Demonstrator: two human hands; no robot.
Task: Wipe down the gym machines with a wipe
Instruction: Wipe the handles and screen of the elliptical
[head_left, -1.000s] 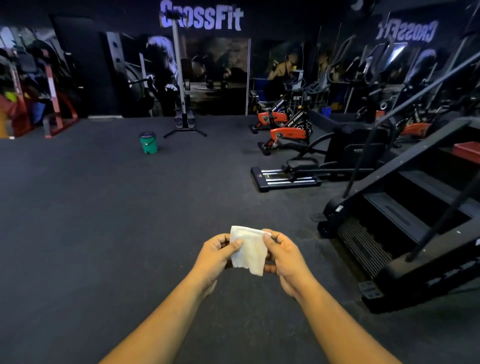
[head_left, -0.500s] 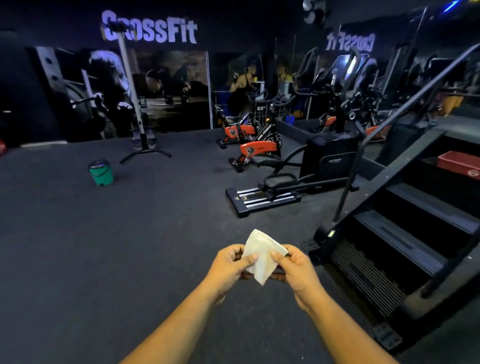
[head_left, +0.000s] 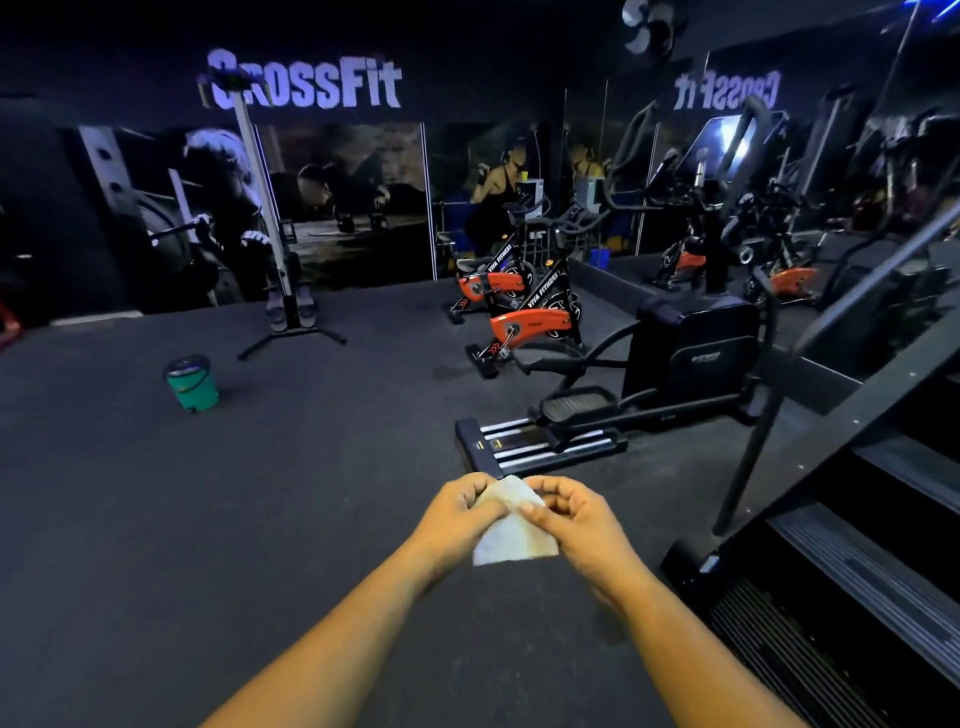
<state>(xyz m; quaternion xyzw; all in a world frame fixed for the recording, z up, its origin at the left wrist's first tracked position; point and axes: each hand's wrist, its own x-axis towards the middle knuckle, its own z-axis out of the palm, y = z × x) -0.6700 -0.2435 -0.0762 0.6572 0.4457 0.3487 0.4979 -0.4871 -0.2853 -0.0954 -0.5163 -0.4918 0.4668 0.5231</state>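
A green bucket (head_left: 191, 383) stands alone on the dark floor (head_left: 130, 519) at the left, well apart from everything, and a tall pole machine (head_left: 270, 223) rises behind it near the far wall; the wide stretch of floor between them and the person is the easiest room for moving. In the middle, the left hand (head_left: 457, 514) pinches the near edge of the white wipe (head_left: 511, 530) with curled fingers, and the right hand (head_left: 576, 525) pinches the opposite edge, so the wipe hangs between them in front of the body, touching no machine. The step in hand looks like folding or opening the wipe, and it goes best if both pinches stay at the edges and the cloth ends as a flat pad, not a wad, so a broad face meets the surfaces. Just beyond the hands lies the elliptical trainer (head_left: 623, 395), its rail end pointing at the person and low enough to trip on; two orange bikes (head_left: 524, 312) stand behind it. At the right the stair climber (head_left: 857, 519) crowds close, its steps and slanting handrail leaving little room, so an approach from the open left side seems safer.
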